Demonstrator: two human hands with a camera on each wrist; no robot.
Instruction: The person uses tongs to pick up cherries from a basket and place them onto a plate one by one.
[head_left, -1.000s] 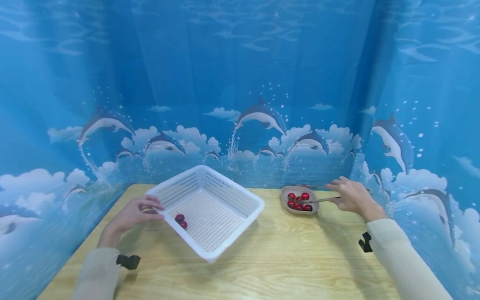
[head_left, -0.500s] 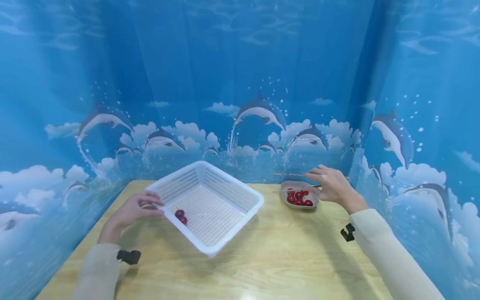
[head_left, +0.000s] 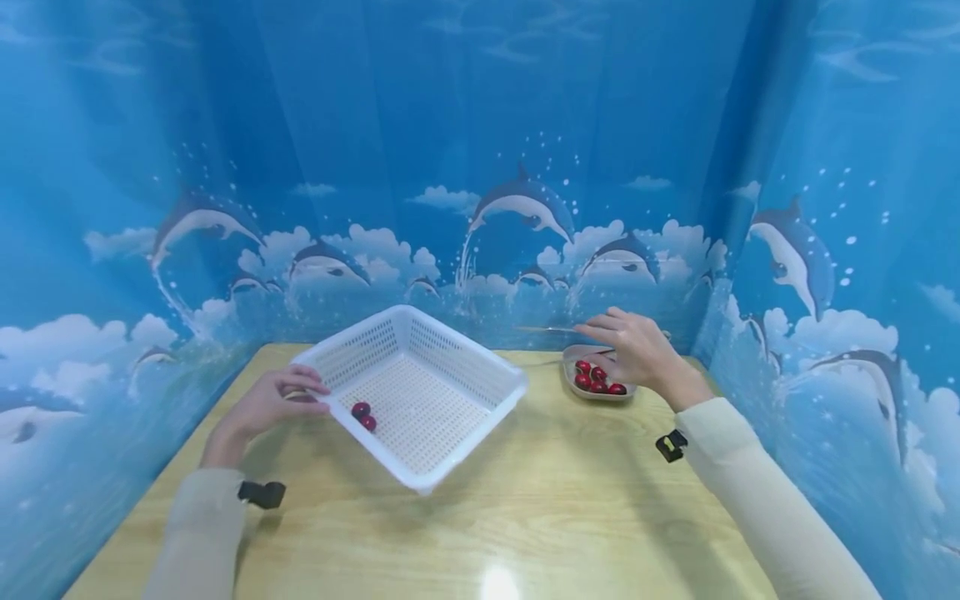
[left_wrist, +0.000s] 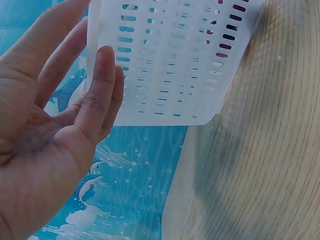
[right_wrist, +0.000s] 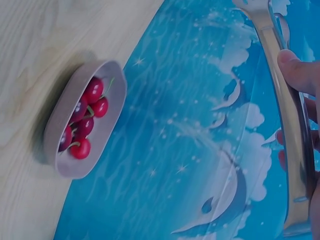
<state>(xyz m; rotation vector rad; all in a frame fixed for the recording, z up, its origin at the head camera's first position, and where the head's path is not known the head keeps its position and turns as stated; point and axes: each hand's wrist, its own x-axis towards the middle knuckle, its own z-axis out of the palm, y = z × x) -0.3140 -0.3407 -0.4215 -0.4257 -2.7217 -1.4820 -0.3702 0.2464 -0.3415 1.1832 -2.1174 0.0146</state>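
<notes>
A white perforated plastic basket (head_left: 427, 408) is at centre-left in the head view, with two dark red cherries (head_left: 362, 410) near its left side. My left hand (head_left: 273, 408) holds its left corner, thumb and fingers on either side of the rim. Whether the basket's base touches the table cannot be told. My right hand (head_left: 633, 350) grips metal tongs (right_wrist: 287, 125), raised above a small pinkish-beige bowl (right_wrist: 112, 110). Several red cherries (right_wrist: 84, 125) with green stems lie in that bowl. No cherry shows at the visible part of the tongs' tips, which the right wrist view cuts off.
Light wood-grain table (head_left: 525, 500) spreads under both containers. A blue curtain (head_left: 450, 125) printed with dolphins encloses the back and both sides, close behind the bowl. Black wrist mounts (head_left: 262, 495) stick out from both sleeves.
The tongs have come up out of the bowl, and my right hand has moved left and over it. My left hand keeps its hold on the basket, whose two cherries stay put.
</notes>
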